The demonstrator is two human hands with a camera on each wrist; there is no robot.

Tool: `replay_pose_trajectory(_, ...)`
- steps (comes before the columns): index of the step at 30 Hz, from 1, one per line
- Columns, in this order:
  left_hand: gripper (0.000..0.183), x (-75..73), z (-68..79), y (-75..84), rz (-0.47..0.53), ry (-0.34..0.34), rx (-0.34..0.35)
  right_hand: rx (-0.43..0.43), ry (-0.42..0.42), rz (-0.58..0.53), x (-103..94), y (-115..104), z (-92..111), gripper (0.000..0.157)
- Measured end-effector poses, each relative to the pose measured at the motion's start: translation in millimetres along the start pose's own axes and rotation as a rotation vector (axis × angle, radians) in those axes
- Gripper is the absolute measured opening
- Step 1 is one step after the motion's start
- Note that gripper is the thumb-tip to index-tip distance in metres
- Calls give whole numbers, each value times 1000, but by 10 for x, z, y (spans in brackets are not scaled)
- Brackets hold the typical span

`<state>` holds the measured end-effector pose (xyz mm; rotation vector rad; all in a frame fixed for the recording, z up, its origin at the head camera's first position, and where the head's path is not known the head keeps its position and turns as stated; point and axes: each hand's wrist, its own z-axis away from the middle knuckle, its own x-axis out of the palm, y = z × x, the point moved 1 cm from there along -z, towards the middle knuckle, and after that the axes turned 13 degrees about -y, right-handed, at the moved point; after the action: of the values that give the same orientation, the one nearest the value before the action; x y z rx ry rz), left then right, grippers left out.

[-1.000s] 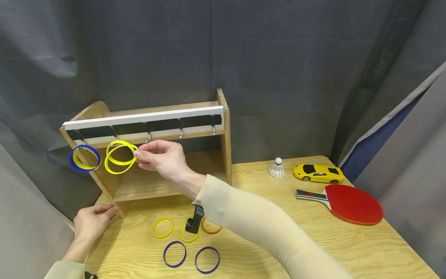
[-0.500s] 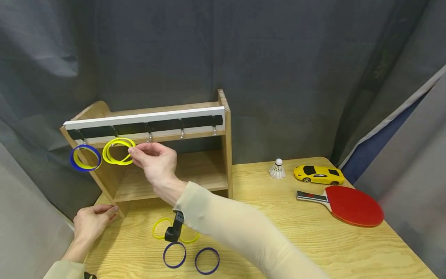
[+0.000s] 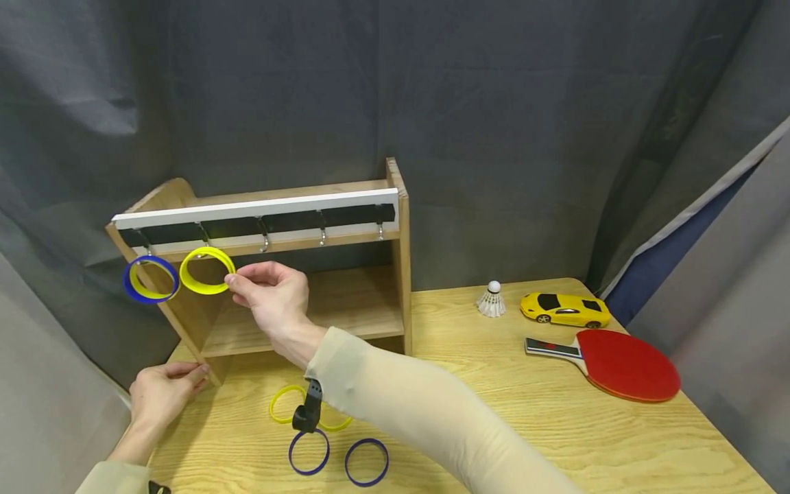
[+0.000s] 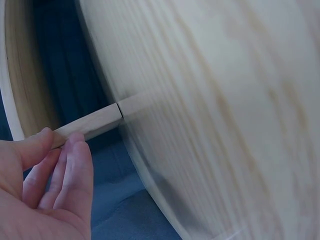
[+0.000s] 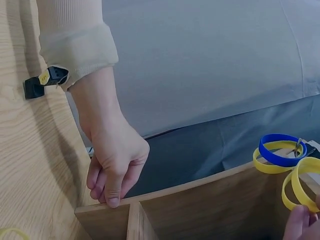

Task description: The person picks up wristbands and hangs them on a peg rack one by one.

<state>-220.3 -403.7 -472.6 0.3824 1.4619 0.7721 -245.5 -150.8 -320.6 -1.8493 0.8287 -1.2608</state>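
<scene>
My right hand (image 3: 274,298) pinches the lower right edge of the yellow wristbands (image 3: 208,248) at the second hook from the left. In the right wrist view two yellow loops (image 5: 287,192) show overlapping beside the right fingertips (image 5: 298,220). A blue wristband (image 3: 127,283) and a yellow one hang together on the leftmost hook. My left hand (image 3: 162,394) grips the lower front corner of the wooden shelf's (image 3: 302,336) left side panel. Thumb and fingers close on that wooden edge (image 4: 90,123) in the left wrist view. Three hooks (image 3: 322,237) farther right carry nothing.
On the table lie two dark blue wristbands (image 3: 350,466) and two yellow ones (image 3: 273,406), partly behind the right sleeve's strap. A shuttlecock (image 3: 491,302), a yellow toy car (image 3: 564,310) and a red table tennis paddle (image 3: 629,363) are at the right. A grey curtain (image 3: 494,137) hangs behind.
My right hand has moved slightly left and down. The two yellow loops, crossed before, now line up at the second hook. The orange wristband has become covered by the arm. The left hand stays put.
</scene>
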Motion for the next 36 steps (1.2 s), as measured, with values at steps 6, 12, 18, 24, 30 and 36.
replay_pose_trajectory(6,32,-5,4,3,-15,9,12,2,-3,1,22,12,-8,12)
replay_pose_trajectory(12,33,0,13,8,-2,7,23,12,-18,35,-22,6,14,15)
replay_pose_trajectory(18,33,0,11,-2,-11,24,13,31,-97,78,-213,-44,117,10)
replay_pose_trajectory(24,35,14,-5,-7,11,42,12,59,-272,182,-617,-223,352,14)
replay_pose_trajectory(30,36,14,-4,-23,8,39,14,102,-415,415,-1243,-435,659,17)
replay_pose_trajectory(36,35,9,-1,-22,-6,47,32,241,-412,661,-2072,-456,810,15)
